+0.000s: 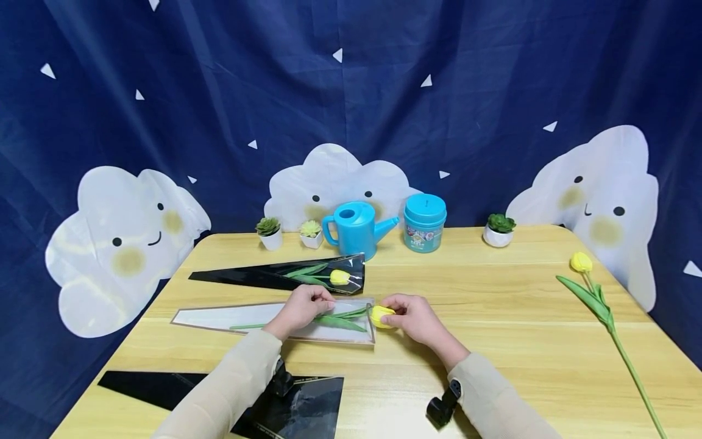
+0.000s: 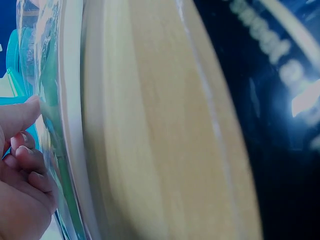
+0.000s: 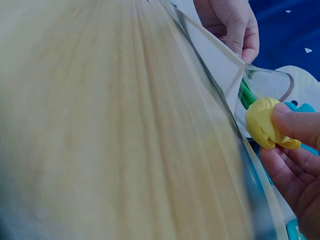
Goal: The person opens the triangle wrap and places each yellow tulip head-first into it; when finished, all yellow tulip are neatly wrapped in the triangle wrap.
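Note:
A yellow artificial tulip [image 1: 381,317] lies partly inside a white, clear-fronted flower sleeve [image 1: 205,317]; its green stem and leaves show through the film, and its bloom sticks out at the wide right end. My right hand [image 1: 415,318] pinches that bloom between thumb and fingers, as the yellow petals [image 3: 260,122] in the right wrist view also show. My left hand [image 1: 303,308] holds the sleeve's film from above, near the leaves. In the left wrist view its thumb lies against the clear plastic [image 2: 45,80], with the other fingers curled.
Behind lies a black sleeve [image 1: 247,276] containing another yellow tulip. A black sleeve [image 1: 307,405] is at front left, partly under my left forearm. A loose tulip [image 1: 620,335] lies at right. Along the back stand a blue watering can [image 1: 355,230], a blue tub [image 1: 424,225] and small potted plants.

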Tool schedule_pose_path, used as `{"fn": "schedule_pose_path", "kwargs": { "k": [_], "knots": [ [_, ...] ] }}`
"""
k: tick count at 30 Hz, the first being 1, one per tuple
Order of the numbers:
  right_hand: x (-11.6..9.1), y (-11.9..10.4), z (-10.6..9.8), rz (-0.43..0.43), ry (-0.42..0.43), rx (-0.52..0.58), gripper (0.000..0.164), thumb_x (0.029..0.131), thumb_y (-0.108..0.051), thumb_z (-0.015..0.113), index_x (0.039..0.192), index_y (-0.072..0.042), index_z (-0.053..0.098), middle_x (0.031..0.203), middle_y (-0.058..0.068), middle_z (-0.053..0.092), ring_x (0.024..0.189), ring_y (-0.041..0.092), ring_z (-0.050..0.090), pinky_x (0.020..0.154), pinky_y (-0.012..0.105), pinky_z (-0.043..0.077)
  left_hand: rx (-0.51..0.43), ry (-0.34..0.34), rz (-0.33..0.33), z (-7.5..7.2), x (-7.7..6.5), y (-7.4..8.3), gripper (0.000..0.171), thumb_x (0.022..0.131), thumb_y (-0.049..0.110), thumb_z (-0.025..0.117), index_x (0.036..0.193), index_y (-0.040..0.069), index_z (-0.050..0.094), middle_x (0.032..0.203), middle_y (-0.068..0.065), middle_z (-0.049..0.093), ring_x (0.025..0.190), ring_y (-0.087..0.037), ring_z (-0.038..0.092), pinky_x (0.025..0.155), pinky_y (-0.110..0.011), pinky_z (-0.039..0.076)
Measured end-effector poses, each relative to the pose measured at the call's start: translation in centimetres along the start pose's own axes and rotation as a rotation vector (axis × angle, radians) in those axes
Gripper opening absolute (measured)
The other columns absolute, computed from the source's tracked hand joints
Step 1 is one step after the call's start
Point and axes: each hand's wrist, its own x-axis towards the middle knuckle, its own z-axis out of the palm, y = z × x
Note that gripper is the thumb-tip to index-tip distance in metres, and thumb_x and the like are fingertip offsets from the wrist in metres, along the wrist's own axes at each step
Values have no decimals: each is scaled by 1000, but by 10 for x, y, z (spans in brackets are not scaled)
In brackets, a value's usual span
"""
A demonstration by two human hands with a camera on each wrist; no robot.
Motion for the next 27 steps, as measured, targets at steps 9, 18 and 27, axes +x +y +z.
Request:
{"fn": "schedule_pose_path", "kwargs": {
  "k": [9,18,27],
  "knots": [
    [0,1,1,-15,-5,21,20,77,-8,72,97,-5,69,85,3,65,73,13,54,66,27,46,-9,4,-8,-1,1,-1,5,83,7,67,79,8,70,59,-1,49,56,-15,43,59,-28,39],
    [0,2,3,5,0,40,22,76,-6,73,97,-5,69,86,3,66,74,13,55,68,28,47,-21,7,-17,0,2,-3,5,83,8,68,78,8,70,59,1,50,56,-14,44,59,-28,40],
    [2,-4,8,-3,7,35,23,75,-7,73,98,-5,70,87,4,67,73,12,56,66,26,47,-16,10,18,2,2,-1,5,83,8,67,80,7,70,62,1,53,58,-14,45,60,-28,40]
  ]
}}
